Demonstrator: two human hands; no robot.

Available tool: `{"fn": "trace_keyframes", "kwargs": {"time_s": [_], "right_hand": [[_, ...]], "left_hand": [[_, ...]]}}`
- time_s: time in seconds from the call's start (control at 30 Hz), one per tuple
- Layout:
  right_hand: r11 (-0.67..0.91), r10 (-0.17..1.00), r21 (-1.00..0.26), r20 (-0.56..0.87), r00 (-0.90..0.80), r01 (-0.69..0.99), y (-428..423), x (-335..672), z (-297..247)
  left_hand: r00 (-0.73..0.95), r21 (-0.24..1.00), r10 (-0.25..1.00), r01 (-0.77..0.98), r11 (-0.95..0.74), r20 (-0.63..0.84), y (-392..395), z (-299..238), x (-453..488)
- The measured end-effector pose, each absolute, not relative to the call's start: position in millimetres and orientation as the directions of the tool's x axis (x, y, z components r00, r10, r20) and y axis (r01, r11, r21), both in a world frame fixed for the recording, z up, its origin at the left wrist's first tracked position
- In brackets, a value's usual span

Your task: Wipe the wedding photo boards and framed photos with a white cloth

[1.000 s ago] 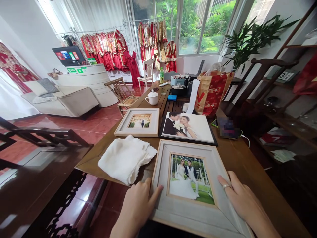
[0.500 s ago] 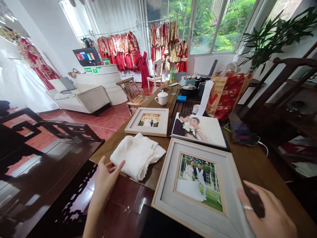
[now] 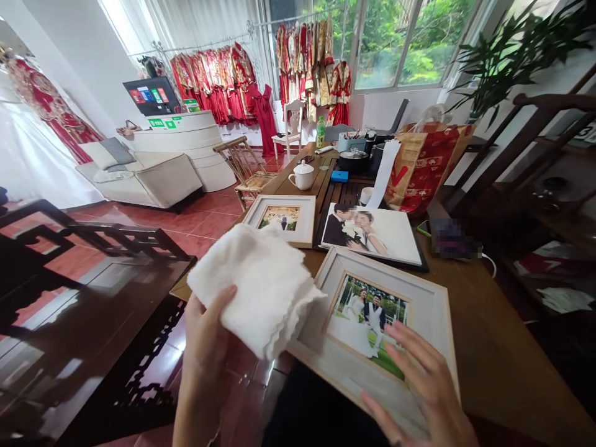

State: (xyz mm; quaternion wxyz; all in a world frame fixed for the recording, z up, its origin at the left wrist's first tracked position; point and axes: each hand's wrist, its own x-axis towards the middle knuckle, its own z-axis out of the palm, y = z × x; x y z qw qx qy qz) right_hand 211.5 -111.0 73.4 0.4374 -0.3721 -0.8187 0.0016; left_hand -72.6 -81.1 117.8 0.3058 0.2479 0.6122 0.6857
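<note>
A folded white cloth (image 3: 256,279) is lifted above the table's near left corner, pinched in my left hand (image 3: 207,335) with the thumb on top. It covers the left edge of a pale picture frame (image 3: 428,304) that holds a photo of a couple on grass. My right hand (image 3: 419,385) hovers over or rests on that frame's lower right part, fingers spread; contact cannot be made out. Behind the cloth lies a smaller pale picture frame (image 3: 305,223). A large photo print (image 3: 395,239) of a couple lies just beyond the bigger frame.
A white lidded cup (image 3: 303,176) stands farther back on the wooden table (image 3: 503,347). To its right are a blue box (image 3: 339,176), a red and tan paper bag (image 3: 419,167) and a phone (image 3: 423,228) by a cable. A dark wooden chair (image 3: 116,242) is at left.
My left hand has taken hold of the cloth and raised it from the table toward the right. My right hand has moved left from the frame's outer edge to over its front.
</note>
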Motion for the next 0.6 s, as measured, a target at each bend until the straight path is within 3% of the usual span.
{"fn": "trace_keyframes", "kwargs": {"time_s": [0.13, 0.27, 0.4, 0.6], "right_hand": [[0.733, 0.46, -0.105, 0.804, -0.376, 0.672, -108, 192, 92], [0.642, 0.5, -0.018, 0.767, -0.401, 0.766, -116, 188, 105], [0.646, 0.609, -0.138, 0.686, -0.398, 0.751, -129, 198, 105], [0.459, 0.718, -0.406, 0.694, -0.061, 0.79, -141, 216, 87]], "left_hand": [[-0.489, 0.983, 0.853, -0.056, 0.176, -0.181, -98, 149, -35], [-0.176, 0.981, 0.976, 0.123, 0.149, -0.126, -99, 148, -2], [-0.062, 0.987, 0.998, 0.159, 0.02, -0.011, -86, 141, 20], [-0.005, 0.963, 0.986, 0.215, -0.163, 0.168, -82, 152, 58]]}}
